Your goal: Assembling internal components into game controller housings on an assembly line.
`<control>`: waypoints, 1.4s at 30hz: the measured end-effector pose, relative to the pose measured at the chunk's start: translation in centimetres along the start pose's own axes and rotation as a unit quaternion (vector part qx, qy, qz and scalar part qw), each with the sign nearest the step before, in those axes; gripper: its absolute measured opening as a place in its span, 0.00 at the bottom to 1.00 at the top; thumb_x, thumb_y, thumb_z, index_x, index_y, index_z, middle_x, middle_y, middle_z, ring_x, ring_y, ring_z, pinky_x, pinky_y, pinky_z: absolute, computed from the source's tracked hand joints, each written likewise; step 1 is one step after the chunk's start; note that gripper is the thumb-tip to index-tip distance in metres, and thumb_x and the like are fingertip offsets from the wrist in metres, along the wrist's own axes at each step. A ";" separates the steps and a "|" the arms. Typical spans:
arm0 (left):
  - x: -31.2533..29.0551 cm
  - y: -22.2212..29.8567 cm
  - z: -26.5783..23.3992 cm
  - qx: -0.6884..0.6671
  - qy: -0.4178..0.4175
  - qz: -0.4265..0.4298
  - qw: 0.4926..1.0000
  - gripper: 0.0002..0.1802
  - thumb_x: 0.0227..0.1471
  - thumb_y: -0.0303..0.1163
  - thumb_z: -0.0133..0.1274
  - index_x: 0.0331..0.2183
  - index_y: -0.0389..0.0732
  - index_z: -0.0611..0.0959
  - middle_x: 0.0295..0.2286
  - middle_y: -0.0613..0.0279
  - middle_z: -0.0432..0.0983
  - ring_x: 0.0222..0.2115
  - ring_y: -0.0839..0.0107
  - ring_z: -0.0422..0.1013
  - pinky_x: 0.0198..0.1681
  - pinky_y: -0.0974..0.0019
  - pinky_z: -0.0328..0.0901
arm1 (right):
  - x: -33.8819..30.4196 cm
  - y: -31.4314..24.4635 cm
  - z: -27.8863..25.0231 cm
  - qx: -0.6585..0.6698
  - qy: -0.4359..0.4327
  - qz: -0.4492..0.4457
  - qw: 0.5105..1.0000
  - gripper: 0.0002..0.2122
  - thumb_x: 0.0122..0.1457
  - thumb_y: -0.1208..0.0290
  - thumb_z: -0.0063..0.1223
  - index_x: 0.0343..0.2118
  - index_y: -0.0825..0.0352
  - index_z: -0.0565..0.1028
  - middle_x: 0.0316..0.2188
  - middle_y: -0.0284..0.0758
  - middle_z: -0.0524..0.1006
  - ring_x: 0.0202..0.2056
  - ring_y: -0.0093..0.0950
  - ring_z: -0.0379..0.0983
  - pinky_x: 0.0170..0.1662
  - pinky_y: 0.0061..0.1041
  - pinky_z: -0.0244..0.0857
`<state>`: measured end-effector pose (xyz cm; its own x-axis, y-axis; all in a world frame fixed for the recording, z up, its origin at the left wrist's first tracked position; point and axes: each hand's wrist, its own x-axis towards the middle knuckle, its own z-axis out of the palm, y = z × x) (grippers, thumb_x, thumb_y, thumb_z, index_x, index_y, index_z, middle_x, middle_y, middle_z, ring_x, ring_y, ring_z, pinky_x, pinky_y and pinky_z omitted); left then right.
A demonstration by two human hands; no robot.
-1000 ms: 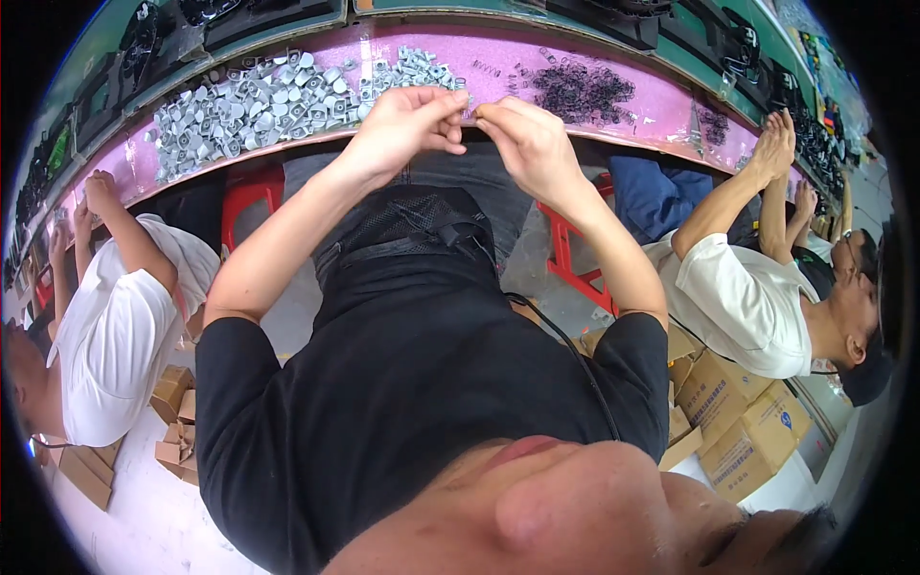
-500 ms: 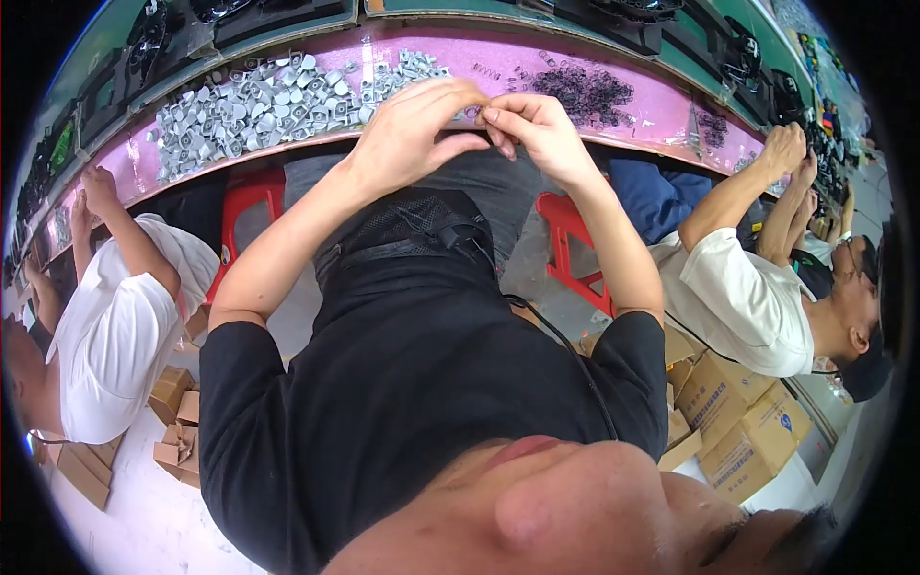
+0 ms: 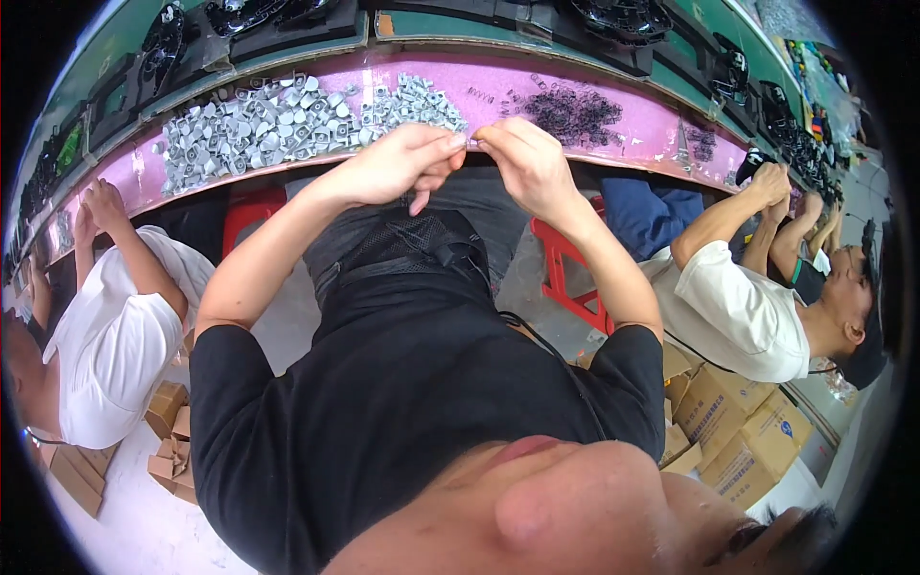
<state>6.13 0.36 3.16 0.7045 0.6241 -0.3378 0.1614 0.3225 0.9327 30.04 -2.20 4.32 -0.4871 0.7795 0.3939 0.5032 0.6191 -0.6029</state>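
Note:
My left hand [image 3: 407, 163] and my right hand [image 3: 533, 165] meet at the near edge of the pink worktop [image 3: 412, 65], both closed in a pinch. Their fingertips almost touch around something tiny, too small to name. Left of my hands lies a wide heap of grey plastic caps [image 3: 259, 125]. Beside it, just beyond my left fingers, is a smaller pile of small grey parts [image 3: 414, 103]. Dark coil springs [image 3: 575, 113] are strewn beyond my right hand.
A green-topped shelf [image 3: 460, 31] with glossy black parts [image 3: 623, 19] runs along the back. Co-workers in white shirts [image 3: 120, 335] sit on both sides. Red stools [image 3: 573, 278] stand under the worktop's edge, with cardboard boxes [image 3: 738, 431] behind on the floor.
Both hands have come down a little toward me. My left hand has turned and drawn its fingers into a pinch; the fingertips now meet in front of the small grey parts.

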 end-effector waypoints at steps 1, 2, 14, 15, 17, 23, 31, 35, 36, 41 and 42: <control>-0.1 -0.2 -0.4 -0.238 -0.102 -0.032 0.965 0.21 0.74 0.43 0.41 0.30 0.41 0.72 0.20 0.75 0.60 0.16 0.82 0.59 0.17 0.73 0.65 | -0.1 -0.1 -0.3 -0.045 0.007 -0.043 0.998 0.09 0.55 0.87 0.59 0.40 0.73 0.79 0.33 0.44 0.79 0.33 0.43 0.78 0.37 0.33 0.73; -0.2 -0.4 -0.6 -0.458 -0.200 -0.061 0.864 0.21 0.73 0.44 0.42 0.29 0.43 0.70 0.19 0.78 0.55 0.16 0.84 0.56 0.15 0.76 0.64 | -0.2 -0.1 -0.7 -0.092 0.014 -0.086 0.992 0.09 0.55 0.87 0.59 0.39 0.74 0.79 0.33 0.44 0.79 0.34 0.42 0.79 0.38 0.33 0.73; 7.3 -2.0 -3.4 0.424 0.232 0.269 0.833 0.15 0.63 0.39 0.56 0.42 0.37 0.85 0.32 0.53 0.83 0.31 0.56 0.80 0.34 0.54 0.74 | 1.5 7.1 1.1 -0.105 0.055 0.192 0.974 0.10 0.60 0.74 0.60 0.43 0.71 0.80 0.34 0.46 0.82 0.36 0.44 0.81 0.41 0.35 0.74; 8.6 -1.6 -3.5 0.502 0.260 0.296 0.770 0.15 0.60 0.39 0.57 0.42 0.38 0.85 0.35 0.50 0.84 0.35 0.52 0.81 0.36 0.50 0.74 | 2.1 8.3 1.5 -0.127 0.063 0.192 0.971 0.10 0.60 0.73 0.61 0.42 0.71 0.81 0.35 0.46 0.82 0.37 0.44 0.81 0.42 0.36 0.74; 10.8 -0.5 -3.0 0.538 0.262 0.227 0.769 0.13 0.59 0.38 0.58 0.40 0.39 0.85 0.34 0.49 0.84 0.37 0.52 0.80 0.36 0.50 0.74 | 3.0 10.2 1.9 -0.183 0.056 0.182 0.965 0.09 0.58 0.72 0.61 0.39 0.70 0.82 0.37 0.47 0.83 0.40 0.45 0.81 0.45 0.40 0.75; 11.8 -2.3 -2.1 0.624 0.257 0.205 0.709 0.06 0.55 0.30 0.56 0.34 0.39 0.83 0.31 0.55 0.82 0.39 0.54 0.79 0.39 0.53 0.76 | 3.2 11.8 3.6 -0.229 0.043 0.152 0.961 0.05 0.53 0.78 0.57 0.31 0.71 0.82 0.34 0.48 0.81 0.39 0.48 0.80 0.44 0.44 0.75; 11.5 -3.8 -2.7 0.620 0.260 0.195 0.714 0.07 0.54 0.31 0.58 0.34 0.38 0.85 0.33 0.53 0.81 0.41 0.54 0.78 0.40 0.53 0.76 | 2.6 10.9 4.0 -0.241 0.006 0.103 0.965 0.09 0.51 0.81 0.54 0.34 0.73 0.82 0.39 0.46 0.80 0.45 0.45 0.77 0.51 0.40 0.73; 8.3 2.1 -0.9 0.566 0.240 0.244 0.750 0.10 0.54 0.34 0.61 0.36 0.39 0.85 0.34 0.55 0.82 0.39 0.56 0.79 0.41 0.55 0.75 | 1.7 10.1 2.9 -0.231 0.032 0.086 0.969 0.09 0.51 0.79 0.58 0.36 0.71 0.82 0.39 0.43 0.81 0.43 0.43 0.77 0.49 0.39 0.73; 7.4 4.6 -0.8 0.526 0.267 0.306 0.747 0.11 0.54 0.36 0.63 0.36 0.40 0.85 0.34 0.57 0.82 0.39 0.57 0.79 0.41 0.56 0.74 | 1.5 9.3 2.5 -0.232 0.038 0.088 0.968 0.08 0.52 0.79 0.60 0.36 0.70 0.82 0.39 0.43 0.81 0.43 0.44 0.78 0.47 0.38 0.74; 7.4 14.9 -9.0 0.589 0.363 0.291 0.661 0.33 0.57 0.55 0.62 0.46 0.30 0.83 0.45 0.42 0.79 0.47 0.54 0.75 0.53 0.55 0.70 | 3.2 3.4 -2.4 -0.205 0.269 0.000 0.941 0.08 0.58 0.83 0.60 0.40 0.71 0.82 0.33 0.42 0.82 0.35 0.34 0.81 0.39 0.29 0.74; 8.7 15.6 -11.5 0.589 0.349 0.232 0.691 0.43 0.51 0.63 0.62 0.47 0.29 0.83 0.48 0.37 0.77 0.55 0.47 0.70 0.60 0.52 0.65 | 3.8 3.7 -4.1 -0.215 0.322 0.049 0.921 0.09 0.59 0.81 0.61 0.43 0.71 0.82 0.33 0.38 0.80 0.32 0.30 0.78 0.38 0.28 0.73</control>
<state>6.87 18.99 13.34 0.4305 0.7897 0.4371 0.7699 -0.5740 0.2788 32.97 3.46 6.43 0.0301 0.6423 0.7658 0.8261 0.4154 -0.3809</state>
